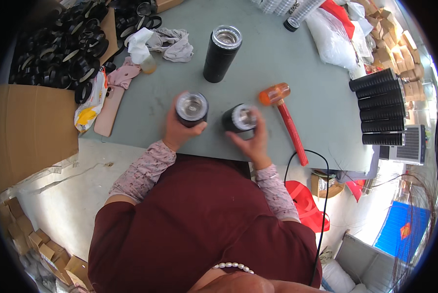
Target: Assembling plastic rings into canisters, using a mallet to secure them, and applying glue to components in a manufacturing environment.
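Tumbler [192, 108], black with a silver rim, is near the table's [180, 78] near edge, left of the middle, with the left hand [176, 129] clasped around it. Just to its right, the slightly blurred right hand [254, 145] grips a second tumbler [233, 119] between thumb and fingers. Farther off, between them, stands a third tumbler [220, 58]. On the right lies a hammer [289, 126], handle toward the near edge.

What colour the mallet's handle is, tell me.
The mallet's handle is red; it shows best in the head view.
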Tool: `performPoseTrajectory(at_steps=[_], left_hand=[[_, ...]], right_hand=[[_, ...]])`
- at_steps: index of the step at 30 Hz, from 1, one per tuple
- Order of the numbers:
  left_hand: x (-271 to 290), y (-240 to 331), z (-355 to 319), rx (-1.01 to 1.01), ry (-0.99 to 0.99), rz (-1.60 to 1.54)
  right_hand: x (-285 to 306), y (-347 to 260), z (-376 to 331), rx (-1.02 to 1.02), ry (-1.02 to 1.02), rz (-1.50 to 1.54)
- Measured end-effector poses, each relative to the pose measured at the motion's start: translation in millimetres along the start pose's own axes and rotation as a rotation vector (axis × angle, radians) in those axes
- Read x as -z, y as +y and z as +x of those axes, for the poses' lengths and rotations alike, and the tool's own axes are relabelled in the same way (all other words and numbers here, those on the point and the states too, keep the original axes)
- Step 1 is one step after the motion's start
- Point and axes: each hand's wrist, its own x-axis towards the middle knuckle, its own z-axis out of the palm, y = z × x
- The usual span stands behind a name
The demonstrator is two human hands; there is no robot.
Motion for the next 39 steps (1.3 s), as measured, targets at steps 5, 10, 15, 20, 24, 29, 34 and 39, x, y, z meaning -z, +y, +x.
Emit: performPoseTrajectory(at_steps=[5,10,15,20,24,29,34,39], left_hand=[[-18,20,-6,-0.122,-0.096,0.166],[0,15,-7,0.151,-0.204,-0.048],[30,84,-4,-0.429,0.015,0.347],[12,183,-21,-0.816,-0.473,-0.266],[12,193,-18,-0.865,-0.519,-0.357],[-12,201,-25,-0.933,-0.558,-0.531],[-24,220,-31,-1.012,-0.587,-0.657],[-35,228,-39,-1.092,-0.586,-0.777]], right_hand=[[53,-64,62,0.195,0.111,0.096],[11,-107,94,0.108,-0.203,0.213],[20,-110,94,0.115,-0.271,0.235],[37,-76,70,0.158,0.109,0.246],[75,-21,43,-0.183,0.377,-0.257],[118,30,0,-0.339,0.483,-0.798],[117,46,-5,-0.62,0.398,-0.715],[104,54,0,-0.67,0.237,-0.517]])
